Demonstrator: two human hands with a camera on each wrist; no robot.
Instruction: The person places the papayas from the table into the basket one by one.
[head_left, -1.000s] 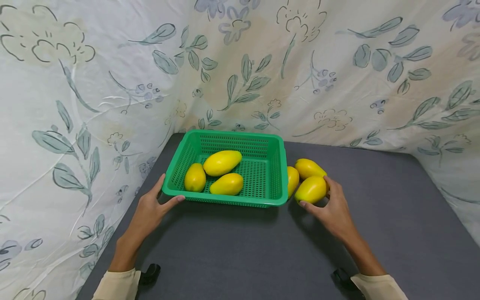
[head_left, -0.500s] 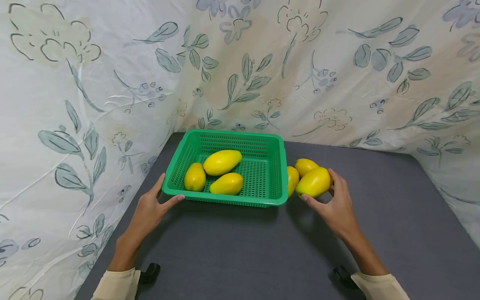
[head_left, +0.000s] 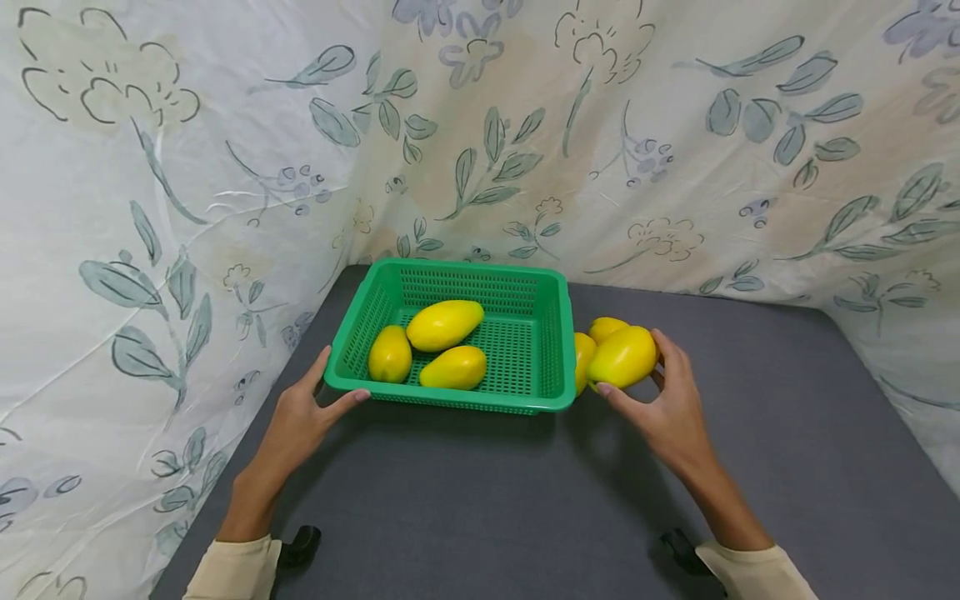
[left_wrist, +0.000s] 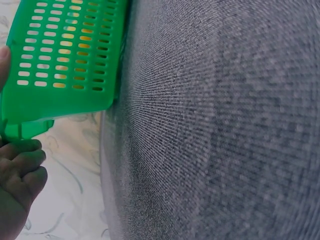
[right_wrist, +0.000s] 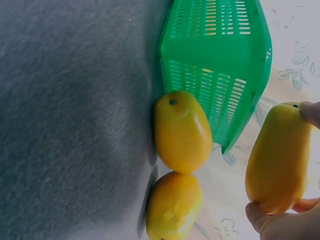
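A green plastic basket with slotted walls holds three yellow mangoes, one of them the long mango at the back. My left hand grips the basket's near left corner, thumb on the front rim; the left wrist view shows fingers curled beneath the rim. Right of the basket, my right hand holds a mango between thumb and fingertips. In the right wrist view this held mango is raised above the table, apart from the two mangoes lying there, one nearest the basket.
Two loose mangoes, one at the back, lie against each other beside the basket's right wall, partly hidden by the held one. A dark grey cloth covers the table. Floral fabric hangs behind and along the left side.
My right hand has lifted the mango upward and then shifted it slightly left toward the basket. The left hand and the basket have stayed in place.
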